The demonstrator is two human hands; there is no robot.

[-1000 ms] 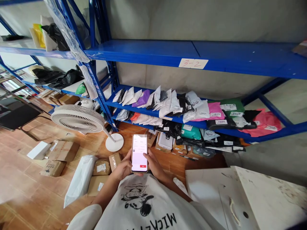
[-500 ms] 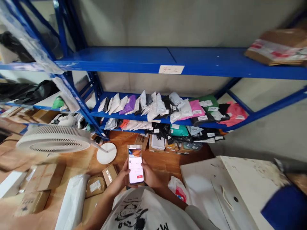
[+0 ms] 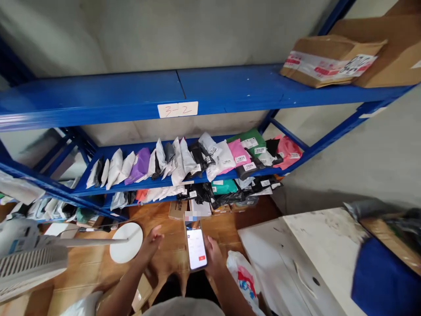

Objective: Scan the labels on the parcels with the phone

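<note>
My right hand [image 3: 213,255] holds a smartphone [image 3: 196,248] by its right edge, screen facing up and lit with a mostly white page and a red button. To the left, apart from the phone, my left hand [image 3: 153,243] hovers over the floor with nothing in it, its fingers loosely bent and partly apart. Ahead of both hands, a blue shelf [image 3: 98,186] carries a row of bagged parcels, among them a purple parcel [image 3: 138,166], a pink parcel [image 3: 239,152] and a green parcel [image 3: 251,141]. Several show white number labels.
The upper shelf [image 3: 115,98], tagged 3-2, bears cardboard boxes [image 3: 315,61] at right. A fan [image 3: 29,259] with a round white base [image 3: 126,242] stands left. Beside my right arm are a plastic bag [image 3: 243,276] and a white cabinet [image 3: 279,263].
My left hand has let go of the phone and moved left; the right hand alone holds it. The view has turned right and come closer to the shelves.
</note>
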